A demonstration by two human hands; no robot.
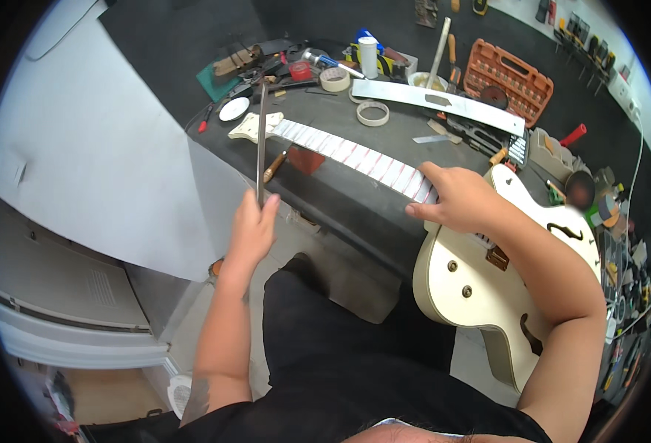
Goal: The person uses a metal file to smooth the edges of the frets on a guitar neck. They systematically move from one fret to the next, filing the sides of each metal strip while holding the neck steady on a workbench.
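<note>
A cream hollow-body guitar (443, 284) with f-shaped holes lies face up at the right, its body over the near edge of the bench. Its neck (355, 155) runs leftward along the bench to a cream headstock (245, 128). Pale strips with reddish lines between them cover the fingerboard. Near the body, my right hand (462, 196) is closed over the neck, thumb on the near side. My left hand (255, 227) grips the lower end of a long, thin metal bar (261, 140), held upright across the view near the headstock. Its exact kind is unclear.
Behind the neck lie a long white slotted strip (443, 101), tape rolls (372, 114) and a white lid (234, 109). An orange tool case (506, 77) stands open at the back. A wooden-handled tool (274, 164) rests near the bench's front edge. Tools crowd the right side.
</note>
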